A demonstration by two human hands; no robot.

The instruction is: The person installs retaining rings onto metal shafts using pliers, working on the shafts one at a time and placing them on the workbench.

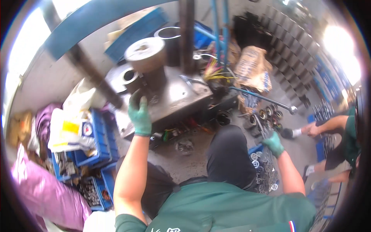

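Note:
My left hand [140, 118], in a green glove with dark fingertips, is closed at the lower end of a short metal tube [131, 79]. The tube's round bore faces up, and it is tilted beside a thick round metal block [146, 54] on the press bed. Blur hides exactly how the fingertips meet the tube. Low on the right, my right hand [274, 144], also green-gloved, is closed on a slim metal rod [262, 125]. That rod points up and left towards several round metal parts [270, 113] on the floor.
A steel press bed [181, 92] spans the middle between dark columns. A blue lever with a ball end [292, 110] juts right. Blue bins [102, 139] and a purple sack [50, 189] lie left. Metal rings [266, 170] sit by my right knee. A co-worker's arm [328, 125] shows at right.

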